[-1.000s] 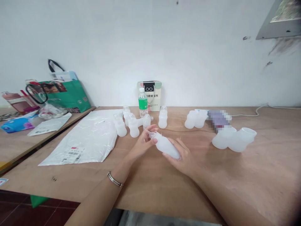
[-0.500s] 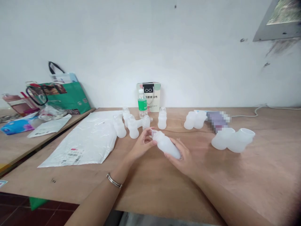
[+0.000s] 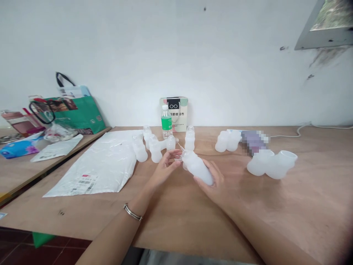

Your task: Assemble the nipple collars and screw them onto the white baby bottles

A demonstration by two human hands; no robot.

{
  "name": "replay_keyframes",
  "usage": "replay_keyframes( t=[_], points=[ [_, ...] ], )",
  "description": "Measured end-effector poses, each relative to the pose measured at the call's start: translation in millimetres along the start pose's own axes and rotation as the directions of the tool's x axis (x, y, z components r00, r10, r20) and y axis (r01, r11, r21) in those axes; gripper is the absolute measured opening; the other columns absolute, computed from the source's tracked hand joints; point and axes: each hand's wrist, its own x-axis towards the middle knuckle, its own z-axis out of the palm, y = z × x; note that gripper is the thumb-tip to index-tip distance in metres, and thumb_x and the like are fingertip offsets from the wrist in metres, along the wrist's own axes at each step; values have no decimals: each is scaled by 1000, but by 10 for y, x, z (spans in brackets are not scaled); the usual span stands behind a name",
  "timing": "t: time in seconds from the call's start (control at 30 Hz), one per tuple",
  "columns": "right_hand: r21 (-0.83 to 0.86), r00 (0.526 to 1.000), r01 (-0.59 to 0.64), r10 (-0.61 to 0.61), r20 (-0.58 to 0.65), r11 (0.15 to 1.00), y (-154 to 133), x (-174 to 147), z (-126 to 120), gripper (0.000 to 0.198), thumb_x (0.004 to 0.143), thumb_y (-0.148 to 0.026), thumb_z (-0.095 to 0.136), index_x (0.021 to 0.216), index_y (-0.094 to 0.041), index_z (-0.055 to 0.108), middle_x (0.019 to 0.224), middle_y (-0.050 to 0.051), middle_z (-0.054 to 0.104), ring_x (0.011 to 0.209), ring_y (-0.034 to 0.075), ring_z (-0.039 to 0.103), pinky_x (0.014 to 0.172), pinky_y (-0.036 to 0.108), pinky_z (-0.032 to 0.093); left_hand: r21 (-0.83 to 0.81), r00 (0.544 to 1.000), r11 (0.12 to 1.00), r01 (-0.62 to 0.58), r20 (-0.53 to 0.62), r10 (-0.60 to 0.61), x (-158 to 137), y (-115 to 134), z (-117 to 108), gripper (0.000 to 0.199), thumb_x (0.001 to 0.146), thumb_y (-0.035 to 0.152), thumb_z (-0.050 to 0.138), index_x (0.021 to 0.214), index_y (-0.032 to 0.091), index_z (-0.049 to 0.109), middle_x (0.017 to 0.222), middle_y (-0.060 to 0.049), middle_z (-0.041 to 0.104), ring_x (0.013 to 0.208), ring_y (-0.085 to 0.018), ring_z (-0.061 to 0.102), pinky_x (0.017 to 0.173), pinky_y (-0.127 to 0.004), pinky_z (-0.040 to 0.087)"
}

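A frosted white bottle (image 3: 198, 168) with a wavy body is tilted over the table, its neck pointing up and to the left. My right hand (image 3: 215, 181) is wrapped round its lower part. At the neck, my left hand (image 3: 167, 165) pinches a clear plastic cap (image 3: 178, 157) between thumb and fingers; some of the cap is hidden by the fingers. Just beyond my left hand stand several similar bottles with clear tops, among them one bottle (image 3: 156, 150) and another bottle (image 3: 190, 139) farther right.
Two open-topped white bottles (image 3: 280, 166) stand at right, with more white bottles (image 3: 221, 142) behind. A white mailer bag (image 3: 96, 165) lies left. A water bottle (image 3: 166, 123) and paper bag (image 3: 182, 114) stand by the wall. A green bag (image 3: 86, 114) is far left.
The clear cap and the bottle's neck have come slightly apart, and my left fingers have opened a little. My right hand keeps its hold on the bottle.
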Motion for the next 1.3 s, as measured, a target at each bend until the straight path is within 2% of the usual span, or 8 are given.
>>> replay_keyframes(
  t=[0.37, 0.5, 0.57, 0.67, 0.73, 0.8, 1.03, 1.3],
  points=[
    [37, 996, 17, -21, 84, 999, 0, -69, 108, 49, 80, -36, 58, 126, -27, 44, 112, 9, 57, 101, 26, 56, 83, 39, 48, 24, 996, 997, -73, -58, 74, -83, 49, 66, 28, 72, 41, 69, 86, 16, 68, 87, -6, 67, 85, -21, 58, 80, -32, 44],
    [309, 969, -170, 101, 226, 936, -76, -69, 79, 44, 80, -38, 59, 120, -23, 50, 111, 8, 59, 101, 24, 56, 84, 38, 47, 39, 995, 995, -88, -48, 90, -100, 115, 50, 24, 71, 36, 70, 86, 17, 70, 90, -6, 68, 87, -21, 59, 81, -32, 44],
    [529, 893, -386, 162, 420, 756, -133, -79, 74, 38, 80, -44, 58, 109, -20, 57, 96, 7, 63, 84, 20, 61, 71, 33, 50, 31, 997, 996, -80, -6, 80, -107, 166, 44, 23, 73, 37, 68, 85, 18, 72, 93, -7, 69, 89, -22, 59, 80, -32, 45],
    [667, 730, -669, 123, 672, 327, -201, -119, 117, 39, 78, -52, 56, 89, -15, 60, 75, 4, 63, 59, 15, 59, 50, 26, 47, 24, 998, 998, -54, 17, 54, -107, 216, 40, 27, 74, 41, 65, 82, 16, 73, 94, -8, 70, 89, -24, 61, 74, -32, 46],
    [676, 689, -724, 100, 718, 134, -225, -147, 163, 39, 78, -53, 57, 84, -14, 59, 73, 5, 64, 56, 14, 60, 46, 24, 46, -2, 1000, 1000, -4, -4, 4, -100, 218, 40, 31, 73, 44, 66, 80, 15, 73, 88, -8, 71, 81, -22, 62, 68, -30, 46],
    [687, 688, -725, 110, 717, 50, -232, -159, 197, 39, 77, -51, 59, 83, -13, 59, 74, 6, 64, 56, 14, 61, 46, 24, 46, -44, 999, 998, 43, -16, -43, -93, 204, 45, 34, 71, 46, 67, 80, 14, 73, 81, -7, 71, 72, -19, 61, 63, -28, 45],
    [597, 598, -799, 14, 802, -72, -169, -131, 189, 47, 72, -56, 61, 91, -12, 59, 70, 5, 65, 54, 13, 61, 44, 22, 47, -104, 998, 993, 61, 0, -62, -97, 197, 86, 40, 69, 51, 68, 82, 13, 72, 77, -7, 70, 62, -15, 57, 57, -24, 41],
    [653, 653, -757, 20, 757, 22, -164, -117, 206, 43, 75, -54, 60, 91, -15, 55, 75, 6, 65, 58, 15, 62, 49, 25, 47, -151, 999, 988, 28, 45, -21, -99, 154, 79, 48, 69, 55, 66, 92, 13, 71, 88, -10, 70, 69, -17, 59, 58, -23, 41]
  ],
)
